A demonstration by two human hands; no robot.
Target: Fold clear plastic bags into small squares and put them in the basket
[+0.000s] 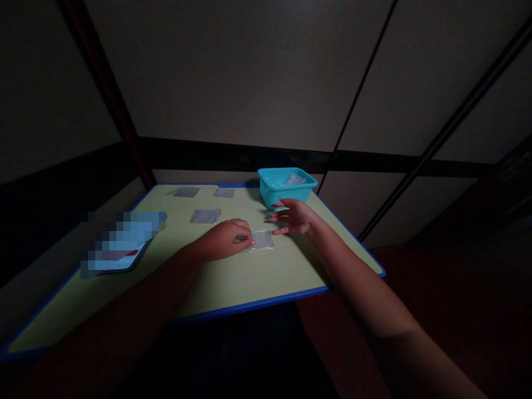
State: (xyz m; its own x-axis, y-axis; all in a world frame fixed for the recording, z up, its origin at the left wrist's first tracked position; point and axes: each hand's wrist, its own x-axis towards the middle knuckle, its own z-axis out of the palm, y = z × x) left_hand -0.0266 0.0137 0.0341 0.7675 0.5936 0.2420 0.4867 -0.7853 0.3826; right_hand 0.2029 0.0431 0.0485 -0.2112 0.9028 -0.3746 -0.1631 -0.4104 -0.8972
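Note:
A small clear plastic bag [262,240] lies flat on the table in front of me. My left hand [228,239] is closed at its left end, fingers curled with the tips pressed together on the plastic. My right hand [294,216] hovers open over the table, fingers spread, its lowest fingertip close to the bag's right edge. Whether that fingertip touches the plastic, I cannot tell. Just behind the right hand stands a turquoise plastic basket [282,194] with crumpled clear plastic [294,179] inside.
Three thin greyish flat packets lie farther back: one packet [205,216] nearest, another packet [187,192] at back left, a third packet [225,192] beside it. A blurred light-blue flat object [128,241] rests on the left. Blue edging rims the pale table [249,282]; panels stand behind.

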